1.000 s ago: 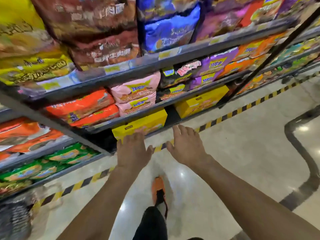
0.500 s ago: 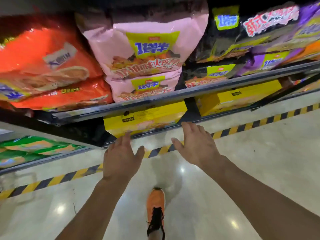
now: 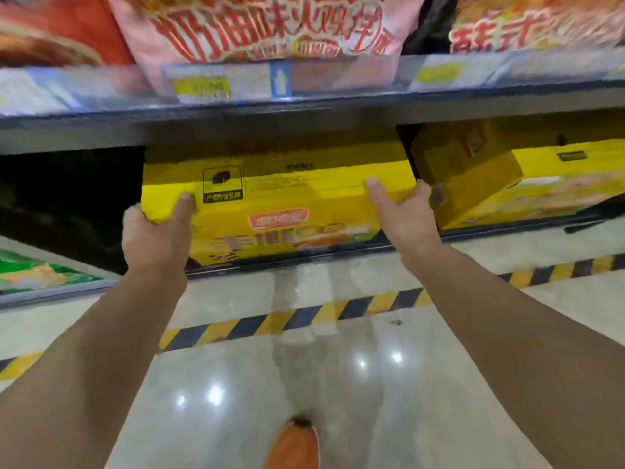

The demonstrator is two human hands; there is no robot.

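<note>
A yellow cardboard box (image 3: 280, 204) with red and orange print sits on the bottom shelf of a shop rack. My left hand (image 3: 154, 238) grips its left front corner, thumb on top and fingers round the side. My right hand (image 3: 404, 214) grips the right front corner the same way, thumb lying on the top face. The box's back part is hidden under the shelf above.
A second yellow box (image 3: 527, 184) lies on the same shelf to the right. Above, a grey shelf edge (image 3: 304, 113) with price tags carries a pink bag (image 3: 270, 25) and other snack bags. Yellow-black tape (image 3: 304, 316) marks the glossy floor; an orange shoe (image 3: 294, 445) shows below.
The view has dropped and closed in on the bottom shelf. Both hands, open in the air before, have reached forward and taken hold of the yellow box's front corners.
</note>
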